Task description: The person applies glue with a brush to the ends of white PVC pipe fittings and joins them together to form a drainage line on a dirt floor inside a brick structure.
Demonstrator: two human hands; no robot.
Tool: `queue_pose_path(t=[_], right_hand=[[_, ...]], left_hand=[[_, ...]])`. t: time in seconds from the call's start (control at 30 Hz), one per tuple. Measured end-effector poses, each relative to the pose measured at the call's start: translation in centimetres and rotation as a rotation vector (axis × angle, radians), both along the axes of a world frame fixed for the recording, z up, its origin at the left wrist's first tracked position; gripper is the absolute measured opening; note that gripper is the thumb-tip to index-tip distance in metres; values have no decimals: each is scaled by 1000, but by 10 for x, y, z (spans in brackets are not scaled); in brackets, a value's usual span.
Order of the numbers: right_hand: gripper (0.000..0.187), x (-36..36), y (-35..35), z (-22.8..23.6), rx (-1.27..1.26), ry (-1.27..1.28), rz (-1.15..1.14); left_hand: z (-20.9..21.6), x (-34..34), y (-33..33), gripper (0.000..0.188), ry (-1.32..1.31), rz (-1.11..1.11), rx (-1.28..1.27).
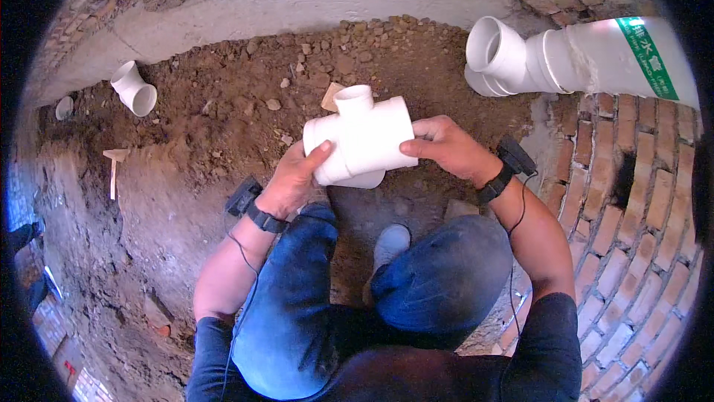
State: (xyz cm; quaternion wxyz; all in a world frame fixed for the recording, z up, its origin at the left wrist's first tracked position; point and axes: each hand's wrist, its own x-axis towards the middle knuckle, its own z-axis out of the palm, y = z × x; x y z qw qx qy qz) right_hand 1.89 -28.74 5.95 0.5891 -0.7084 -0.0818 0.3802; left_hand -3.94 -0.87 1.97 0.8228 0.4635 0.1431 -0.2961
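Held level above the dirt, in front of my knees, is a white plastic pipe tee (372,138) with a narrower branch socket pointing up and away from me. My left hand (296,174) grips its left end, thumb lying across the near face. On the right end my right hand (448,148) closes, thumb in front and fingers behind, partly hidden by the fitting. Another white rounded part shows under the tee; whether it belongs to the same fitting I cannot tell.
A large white pipe (632,56) with a green printed band and a branch fitting (497,49) lies at the far right, beside a brick wall (632,201). At the far left, a white elbow (134,89) rests on stony soil (223,97). A small T-shaped piece (114,168) lies nearer.
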Motion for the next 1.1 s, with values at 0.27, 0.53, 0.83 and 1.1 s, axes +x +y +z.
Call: queue_pose_path(t=[0.27,0.53,0.83,1.1], right_hand=[[26,3,5,-37,-48,-132,288],[26,1,3,-45,-94,-96,286],[33,-3,-11,-64,145,110,-181],[36,26,-20,-29,-34,3,-107]], left_hand=[[-11,-4,11,50,45,152,51],[-16,-5,12,48,122,150,42],[-22,1,10,39,171,96,-6],[10,23,-2,44,-430,-103,397]])
